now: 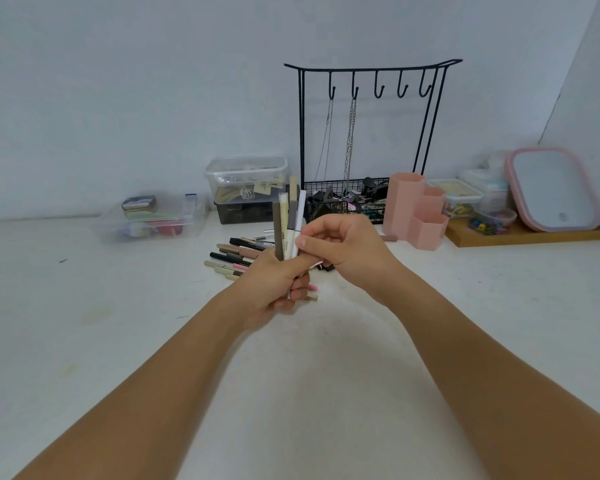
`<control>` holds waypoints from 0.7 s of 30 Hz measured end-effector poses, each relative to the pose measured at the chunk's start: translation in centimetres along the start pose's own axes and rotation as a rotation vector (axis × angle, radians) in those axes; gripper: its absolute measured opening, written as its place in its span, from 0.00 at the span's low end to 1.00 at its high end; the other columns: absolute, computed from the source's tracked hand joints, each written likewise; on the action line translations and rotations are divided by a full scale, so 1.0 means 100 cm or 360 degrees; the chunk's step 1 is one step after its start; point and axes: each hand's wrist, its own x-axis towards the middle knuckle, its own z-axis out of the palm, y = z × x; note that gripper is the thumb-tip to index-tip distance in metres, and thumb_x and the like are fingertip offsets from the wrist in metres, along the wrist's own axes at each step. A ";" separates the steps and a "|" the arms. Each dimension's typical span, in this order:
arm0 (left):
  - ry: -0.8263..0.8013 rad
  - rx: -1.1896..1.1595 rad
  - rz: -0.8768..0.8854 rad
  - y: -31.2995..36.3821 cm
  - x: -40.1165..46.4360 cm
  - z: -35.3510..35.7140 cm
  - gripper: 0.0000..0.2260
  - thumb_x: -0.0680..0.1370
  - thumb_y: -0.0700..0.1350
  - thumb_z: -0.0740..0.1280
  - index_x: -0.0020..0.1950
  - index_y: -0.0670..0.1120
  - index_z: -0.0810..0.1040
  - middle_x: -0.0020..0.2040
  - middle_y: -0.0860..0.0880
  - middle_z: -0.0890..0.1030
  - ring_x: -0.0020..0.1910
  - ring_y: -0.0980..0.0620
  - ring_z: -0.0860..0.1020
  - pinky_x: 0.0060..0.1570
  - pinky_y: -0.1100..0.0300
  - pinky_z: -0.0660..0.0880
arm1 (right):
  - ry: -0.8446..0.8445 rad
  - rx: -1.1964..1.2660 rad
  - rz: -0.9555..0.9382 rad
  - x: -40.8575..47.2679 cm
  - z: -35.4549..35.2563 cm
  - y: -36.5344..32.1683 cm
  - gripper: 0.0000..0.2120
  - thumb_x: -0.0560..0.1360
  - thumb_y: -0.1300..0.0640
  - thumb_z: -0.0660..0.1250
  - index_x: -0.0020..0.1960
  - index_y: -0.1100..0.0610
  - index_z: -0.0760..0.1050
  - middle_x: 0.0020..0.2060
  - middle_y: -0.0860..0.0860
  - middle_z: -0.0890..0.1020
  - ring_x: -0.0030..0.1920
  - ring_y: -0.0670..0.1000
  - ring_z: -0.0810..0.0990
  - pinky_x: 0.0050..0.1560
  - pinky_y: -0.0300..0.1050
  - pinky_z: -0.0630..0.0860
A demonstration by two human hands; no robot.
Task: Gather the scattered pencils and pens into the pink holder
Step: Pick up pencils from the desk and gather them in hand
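Note:
My left hand [278, 289] grips a bunch of several pens [288, 220], held upright above the table in the middle of the view. My right hand [343, 247] is beside it, its thumb and fingers pinching the white pen at the right of the bunch. A pile of several more pens and pencils [238, 256] lies flat on the white table just behind my left hand. The pink holder [416, 213], with three stepped hexagonal cups, stands upright to the right of the pile, behind my right hand. Its cups look to hold nothing.
A black wire rack [368, 133] with hooks, chains and a basket of clips stands at the back. Clear plastic boxes [246, 174] sit at back left and right. A pink-framed mirror [555, 188] leans on a wooden tray [520, 237] at far right.

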 end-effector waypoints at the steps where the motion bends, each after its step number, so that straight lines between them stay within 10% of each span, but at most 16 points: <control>1: 0.0024 0.0000 0.0016 0.000 0.000 0.000 0.12 0.81 0.47 0.69 0.40 0.46 0.72 0.30 0.47 0.61 0.25 0.53 0.61 0.18 0.69 0.63 | -0.0001 -0.0031 0.0006 0.001 -0.001 0.002 0.01 0.75 0.63 0.73 0.46 0.61 0.83 0.35 0.50 0.83 0.32 0.39 0.79 0.34 0.31 0.74; 9: 0.0267 -0.0231 -0.0007 0.004 0.011 -0.015 0.22 0.82 0.57 0.65 0.32 0.49 0.63 0.27 0.50 0.65 0.24 0.54 0.66 0.19 0.65 0.60 | 0.0195 -0.1325 0.0091 0.011 -0.050 0.060 0.10 0.78 0.64 0.67 0.54 0.52 0.82 0.51 0.46 0.82 0.48 0.47 0.77 0.50 0.42 0.73; 21: 0.0325 -0.0140 -0.0132 0.003 0.011 -0.019 0.24 0.79 0.59 0.68 0.29 0.50 0.64 0.24 0.52 0.62 0.23 0.54 0.60 0.19 0.64 0.55 | -0.0116 -0.1507 0.0126 0.013 -0.057 0.055 0.06 0.76 0.59 0.72 0.52 0.52 0.84 0.51 0.50 0.79 0.49 0.51 0.78 0.48 0.42 0.71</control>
